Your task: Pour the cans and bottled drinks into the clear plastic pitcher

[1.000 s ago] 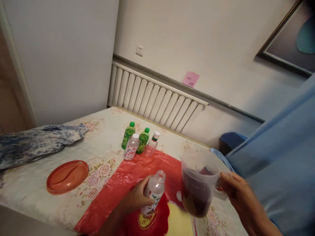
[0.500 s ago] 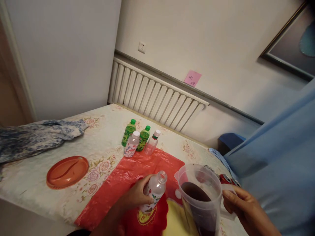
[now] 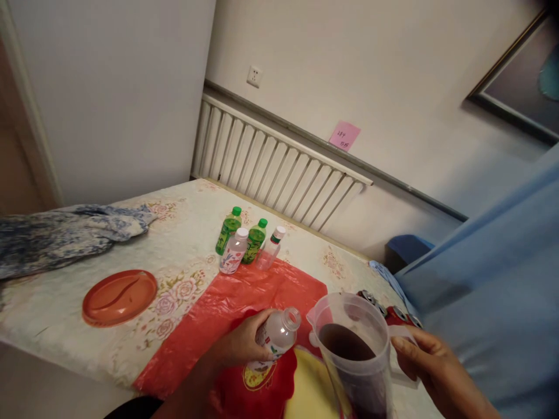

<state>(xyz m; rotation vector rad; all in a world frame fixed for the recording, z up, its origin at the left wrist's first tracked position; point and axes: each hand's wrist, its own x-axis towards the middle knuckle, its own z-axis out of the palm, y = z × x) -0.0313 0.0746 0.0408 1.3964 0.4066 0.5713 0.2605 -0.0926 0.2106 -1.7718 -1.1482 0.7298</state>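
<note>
In the head view, the left hand [image 3: 247, 344] is holding a bottle [image 3: 282, 333] toward the near side of the surface [image 3: 183, 206], its thumb lying across the label and its fingers curling round behind. The right hand [image 3: 421, 356] is gripping the handle of a clear jug [image 3: 356, 372], farther toward the right edge, with dark liquid [image 3: 347, 342] sitting well below the rim.

The bottle is tilting: its long axis is running up toward the right, and its uncapped mouth [image 3: 292, 319] is facing the jug's side. The jug's spout [image 3: 310, 318] is pointing left at that mouth, near it but with a gap showing. The jug is standing roughly upright, though its base is falling outside the frame, so whether it is resting on anything cannot be told.

A red mat [image 3: 279, 381] is lying below the bottle, and a red sheet [image 3: 209, 326] is stretching beyond it. Four capped bottles [image 3: 252, 244] are standing in from the far edge. Cans [image 3: 396, 315] are standing behind the jug, near the right edge. An orange disc [image 3: 120, 297] is lying in from the near edge, and a patterned cloth [image 3: 74, 235] is spreading along the left edge.
</note>
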